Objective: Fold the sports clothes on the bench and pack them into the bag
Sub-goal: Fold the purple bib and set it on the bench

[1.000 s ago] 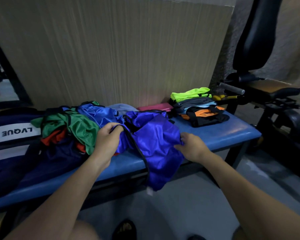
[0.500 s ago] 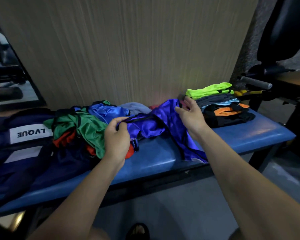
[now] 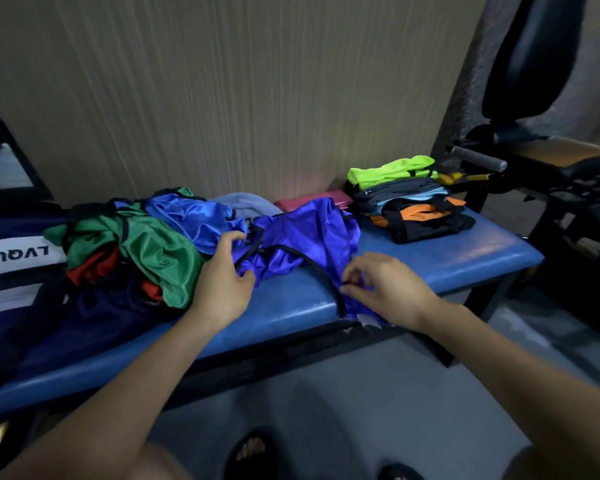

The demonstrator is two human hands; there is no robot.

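A shiny purple-blue garment with black trim lies crumpled on the blue padded bench. My left hand pinches its left edge. At the bench's front lip, my right hand pinches the garment's lower corner. A loose heap of green, red and blue clothes sits to the left. A folded stack topped by a neon-green piece stands at the bench's right end. A dark navy bag with a white label lies at the far left.
A pink folded item and a grey cloth lie against the wall behind the garment. A black gym machine with a padded roller stands to the right. My sandalled feet are on the grey floor below.
My right hand came down from the back of the bench to its front edge and now pinches the garment's lower corner. The purple garment lies more spread out across the bench.
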